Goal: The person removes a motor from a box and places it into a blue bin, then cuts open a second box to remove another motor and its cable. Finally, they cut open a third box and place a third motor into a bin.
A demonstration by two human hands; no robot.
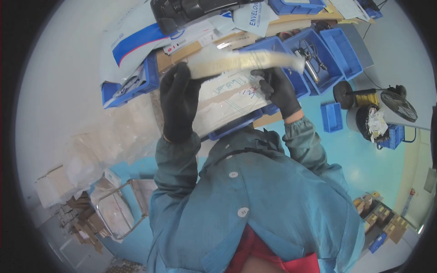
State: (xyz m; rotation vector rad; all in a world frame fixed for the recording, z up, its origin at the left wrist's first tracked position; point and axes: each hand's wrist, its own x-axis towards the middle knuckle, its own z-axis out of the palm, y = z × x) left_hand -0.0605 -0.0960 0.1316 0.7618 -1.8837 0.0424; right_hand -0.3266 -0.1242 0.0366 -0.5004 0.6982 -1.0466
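My left hand, in a black glove, is closed on the left end of a long pale yellowish strip. The strip runs to the right above the work surface and is blurred, most of all at its right end. My right hand, also gloved in black, is just below the strip's right part with its fingers bent; whether it touches the strip cannot be made out. Beneath both hands lies a white package with green print, a brown band and handwritten marks.
Blue bins stand at the upper right, one holding a metal cylinder and cables. A black device is at the top. At the left are a blue bin and plastic bags. A fan stands far right.
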